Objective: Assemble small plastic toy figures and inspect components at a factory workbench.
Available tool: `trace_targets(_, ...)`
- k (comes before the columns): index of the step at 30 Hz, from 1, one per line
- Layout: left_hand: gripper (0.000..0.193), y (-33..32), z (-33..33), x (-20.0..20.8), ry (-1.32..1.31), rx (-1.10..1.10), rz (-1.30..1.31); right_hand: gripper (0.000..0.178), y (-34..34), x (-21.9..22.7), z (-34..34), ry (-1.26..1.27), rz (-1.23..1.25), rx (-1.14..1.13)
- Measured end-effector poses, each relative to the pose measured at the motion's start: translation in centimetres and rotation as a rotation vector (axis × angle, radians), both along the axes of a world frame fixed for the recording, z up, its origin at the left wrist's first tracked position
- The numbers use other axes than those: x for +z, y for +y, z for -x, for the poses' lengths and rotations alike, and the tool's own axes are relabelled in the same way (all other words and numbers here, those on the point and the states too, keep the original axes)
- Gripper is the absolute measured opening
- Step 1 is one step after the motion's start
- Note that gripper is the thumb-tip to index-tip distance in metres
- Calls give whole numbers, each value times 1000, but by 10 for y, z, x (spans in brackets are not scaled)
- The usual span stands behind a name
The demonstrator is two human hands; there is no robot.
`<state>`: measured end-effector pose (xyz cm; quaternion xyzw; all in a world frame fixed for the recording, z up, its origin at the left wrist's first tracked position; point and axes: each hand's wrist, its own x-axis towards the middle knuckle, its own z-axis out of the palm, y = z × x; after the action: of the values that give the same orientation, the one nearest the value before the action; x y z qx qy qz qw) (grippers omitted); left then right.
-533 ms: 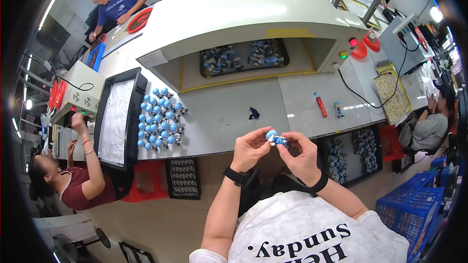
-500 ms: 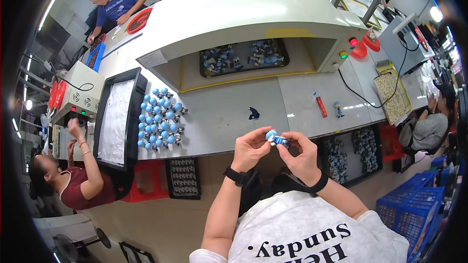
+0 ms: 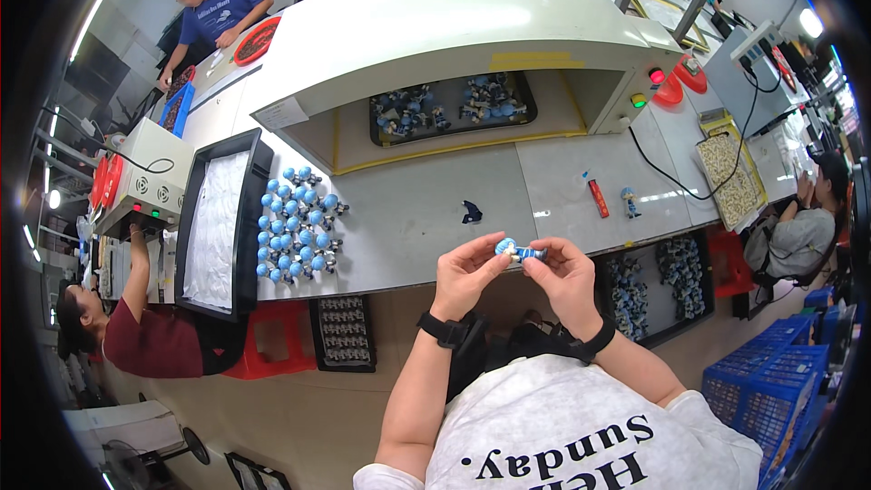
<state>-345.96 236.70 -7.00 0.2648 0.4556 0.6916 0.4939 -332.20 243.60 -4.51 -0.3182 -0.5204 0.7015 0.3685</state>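
Over the table's near edge, a small blue-and-white toy figurine (image 3: 521, 252) is held sideways between both hands. My left hand (image 3: 465, 278) pinches its round blue head end, thumb and fingers closed on it. At the other end, my right hand (image 3: 564, 283) grips the striped lower part with thumb and fingertips. Beyond my hands, a small dark blue piece (image 3: 472, 211) lies on the table. To the right are a red stick-like tube (image 3: 598, 199) and another blue figurine (image 3: 631, 202). A cluster of blue-headed figurines (image 3: 295, 225) covers the table to the left.
A white box-shaped machine (image 3: 435, 23) spans the back, with a black tray of figurines (image 3: 454, 135) inside. Left of the cluster stands a lined black tray (image 3: 214, 227). A tray of figurines (image 3: 694, 322) sits below the table at right. A black cable (image 3: 676, 183) crosses the right side. Co-workers sit nearby.
The figurine has turned in my fingers, now lying more level with its striped side showing. The co-worker at left has leaned and reached an arm toward the machine there.
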Motion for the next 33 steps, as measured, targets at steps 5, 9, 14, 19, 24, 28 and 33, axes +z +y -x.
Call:
trace_targets(5,31,4,4,-3,-64,-64,8,17,9,6,0,-3,282,33)
trace_targets(9,30,5,3,-3,-192,-57,61,16,12,4,1,6,404,64)
trace_targets(14,26,7,4,-6,-238,-38,63,15,9,-2,1,-36,433,128)
trace_targets(19,25,8,6,-14,-182,-67,88,16,7,-3,2,-52,413,167)
trace_targets(24,26,10,6,-16,-163,-70,82,17,8,-6,3,-60,384,149)
trace_targets(28,29,10,6,-16,-158,-75,86,17,9,-8,4,-62,373,146)
trace_targets(33,29,11,5,-19,-178,-75,97,17,9,-9,3,-78,361,138)
